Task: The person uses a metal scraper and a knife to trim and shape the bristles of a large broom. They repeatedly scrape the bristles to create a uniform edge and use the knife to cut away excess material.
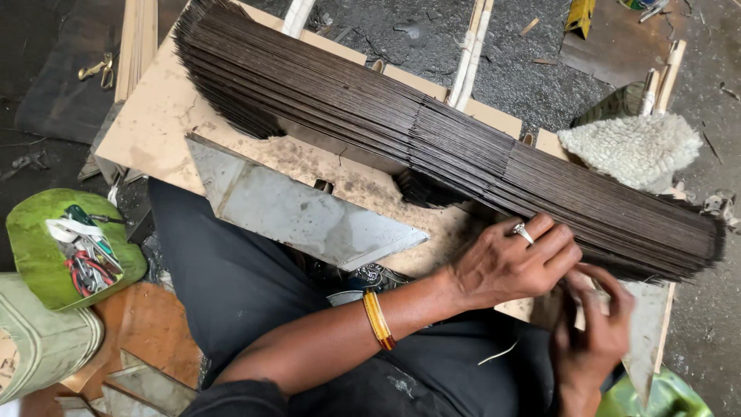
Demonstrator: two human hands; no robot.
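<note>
A long stack of thin dark slats lies slantwise across a tan board over my lap. My left hand, with a ring and a yellow-red bangle on its wrist, presses down on the stack's near edge toward its right end, fingers bent over the slats. Just below it, my right hand has its fingers curled and pinched together at the stack's underside. What they pinch is hidden. A thin pale thread hangs near my lap.
A grey pointed metal sheet lies on the board in front of the stack. A white woolly pad sits at right. A green bowl of small tools is at left. Pale wooden sticks and brass scissors lie on the dark floor.
</note>
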